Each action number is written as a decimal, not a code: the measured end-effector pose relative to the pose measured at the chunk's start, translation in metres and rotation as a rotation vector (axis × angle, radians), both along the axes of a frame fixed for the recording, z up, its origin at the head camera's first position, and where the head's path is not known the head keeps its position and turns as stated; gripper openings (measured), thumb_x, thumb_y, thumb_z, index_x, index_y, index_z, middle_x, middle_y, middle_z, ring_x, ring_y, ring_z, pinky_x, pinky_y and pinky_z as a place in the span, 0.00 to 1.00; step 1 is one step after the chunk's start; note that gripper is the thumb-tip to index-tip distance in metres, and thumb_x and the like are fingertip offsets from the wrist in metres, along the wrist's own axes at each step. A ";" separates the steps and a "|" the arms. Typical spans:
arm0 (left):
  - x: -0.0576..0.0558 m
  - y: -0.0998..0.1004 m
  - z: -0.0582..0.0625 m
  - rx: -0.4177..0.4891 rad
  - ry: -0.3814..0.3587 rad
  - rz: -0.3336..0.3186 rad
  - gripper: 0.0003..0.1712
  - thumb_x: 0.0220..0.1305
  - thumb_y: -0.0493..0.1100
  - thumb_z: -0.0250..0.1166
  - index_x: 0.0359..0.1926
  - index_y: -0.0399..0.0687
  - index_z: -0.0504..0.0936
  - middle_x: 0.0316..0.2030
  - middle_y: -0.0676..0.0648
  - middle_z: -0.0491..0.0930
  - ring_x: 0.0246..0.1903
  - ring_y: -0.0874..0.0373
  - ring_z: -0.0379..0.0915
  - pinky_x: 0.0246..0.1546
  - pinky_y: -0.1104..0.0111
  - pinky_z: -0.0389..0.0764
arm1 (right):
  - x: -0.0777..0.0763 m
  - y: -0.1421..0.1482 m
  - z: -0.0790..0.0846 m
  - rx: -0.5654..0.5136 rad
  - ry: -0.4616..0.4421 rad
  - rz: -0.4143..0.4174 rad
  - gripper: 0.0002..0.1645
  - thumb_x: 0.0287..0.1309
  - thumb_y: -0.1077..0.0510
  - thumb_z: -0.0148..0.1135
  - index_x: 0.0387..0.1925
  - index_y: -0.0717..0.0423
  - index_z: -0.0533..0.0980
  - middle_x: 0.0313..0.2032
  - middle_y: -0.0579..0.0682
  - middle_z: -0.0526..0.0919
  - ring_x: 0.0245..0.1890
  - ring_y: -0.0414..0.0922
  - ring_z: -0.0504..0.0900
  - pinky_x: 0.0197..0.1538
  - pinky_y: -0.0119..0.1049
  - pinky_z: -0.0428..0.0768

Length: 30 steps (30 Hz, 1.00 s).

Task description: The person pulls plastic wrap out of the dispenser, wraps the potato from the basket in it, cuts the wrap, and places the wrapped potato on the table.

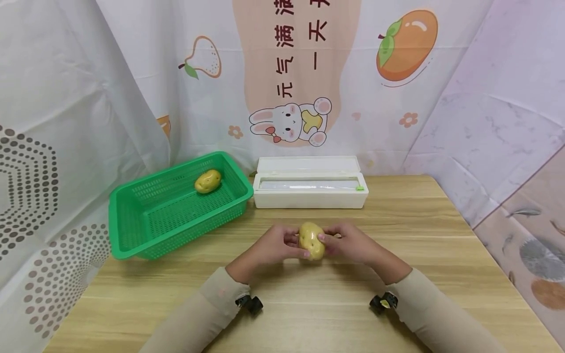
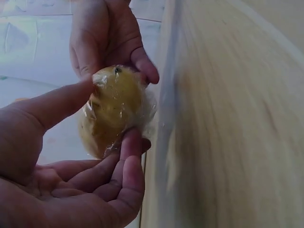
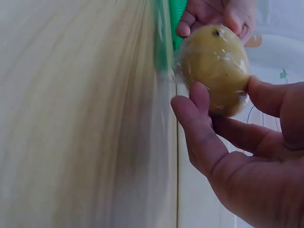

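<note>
A yellow potato (image 1: 311, 240) is held up over the middle of the table between both hands. Clear plastic film wraps it, creased and shiny in both wrist views. My left hand (image 1: 278, 243) grips its left side, thumb on the near face and fingers curled beneath, as the left wrist view shows at the potato (image 2: 114, 109). From the other side my right hand (image 1: 350, 242) pinches it with thumb and fingers; in the right wrist view those fingertips lie against the wrapped potato (image 3: 216, 71). A loose edge of film sticks out on one side.
A green basket (image 1: 114, 215) stands at the back left with another potato (image 1: 208, 181) inside. Behind the hands sits a white cling film box (image 1: 309, 198), its lid (image 1: 309, 164) raised and a green slider at its right end. A printed curtain hangs along the table's back edge.
</note>
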<state>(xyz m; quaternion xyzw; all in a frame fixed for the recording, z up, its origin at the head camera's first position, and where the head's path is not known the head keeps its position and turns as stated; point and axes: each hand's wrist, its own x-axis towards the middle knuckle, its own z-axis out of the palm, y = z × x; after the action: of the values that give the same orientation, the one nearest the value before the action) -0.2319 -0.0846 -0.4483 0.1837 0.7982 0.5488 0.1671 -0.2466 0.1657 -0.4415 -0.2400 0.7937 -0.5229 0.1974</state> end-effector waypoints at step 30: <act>0.007 0.004 -0.007 -0.112 0.013 0.052 0.18 0.64 0.45 0.75 0.50 0.40 0.88 0.33 0.49 0.88 0.31 0.57 0.83 0.28 0.69 0.81 | -0.002 -0.004 -0.008 0.064 -0.103 -0.066 0.23 0.76 0.58 0.57 0.64 0.68 0.76 0.47 0.61 0.85 0.35 0.50 0.89 0.40 0.43 0.89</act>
<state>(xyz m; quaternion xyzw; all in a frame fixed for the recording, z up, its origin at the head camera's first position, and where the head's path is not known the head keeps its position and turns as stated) -0.2250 -0.0808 -0.4550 0.1567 0.8332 0.5062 0.1578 -0.2484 0.1618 -0.4498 -0.1799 0.8063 -0.5152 0.2283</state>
